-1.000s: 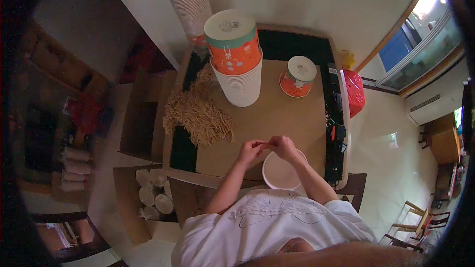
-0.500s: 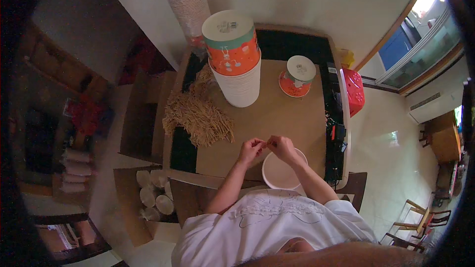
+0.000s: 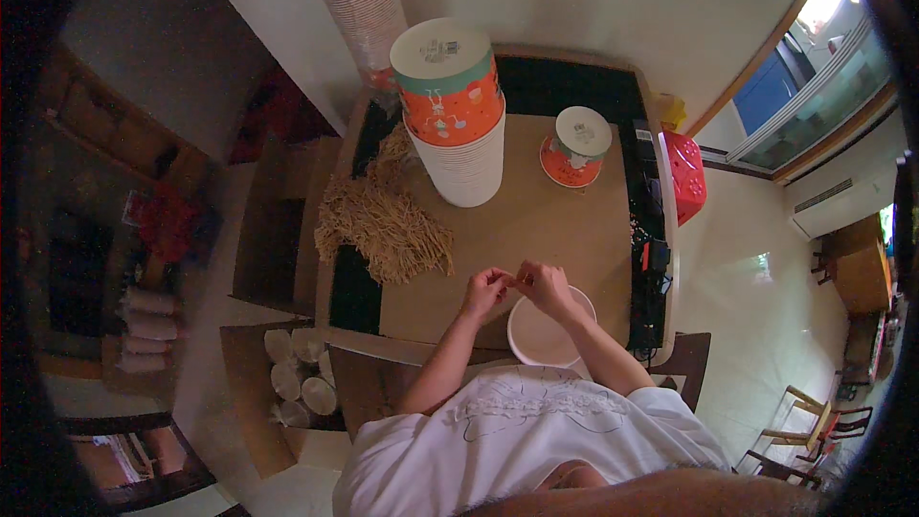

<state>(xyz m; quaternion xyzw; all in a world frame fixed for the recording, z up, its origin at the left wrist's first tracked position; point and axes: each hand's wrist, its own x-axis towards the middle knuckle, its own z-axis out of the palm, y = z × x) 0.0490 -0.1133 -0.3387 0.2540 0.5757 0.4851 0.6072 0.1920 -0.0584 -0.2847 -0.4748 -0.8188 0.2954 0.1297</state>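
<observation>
My left hand (image 3: 487,291) and my right hand (image 3: 543,285) meet over the cardboard sheet (image 3: 536,230), fingertips pinched together. Whatever lies between them is too small to make out. Just under my right wrist stands a white paper tub (image 3: 536,333), its open mouth facing up. To the left of my hands lies a tangled heap of tan cords (image 3: 383,230). Beyond them rises a tall stack of white paper buckets (image 3: 469,168), topped by an upturned orange and green bucket (image 3: 450,101). A small upturned paper cup (image 3: 582,134) sits farther right on an orange piece.
Behind the cords, a tall wrapped stack of paper cups (image 3: 362,14) leans near the wall. Black cables and small items line the table's right side, beside a red plastic basket (image 3: 683,177). On the floor at left, an open carton (image 3: 254,388) holds bagged white cups.
Almost nothing differs. My hands keep the same pinch in nearly the same spot, with only a slight shift of the right hand.
</observation>
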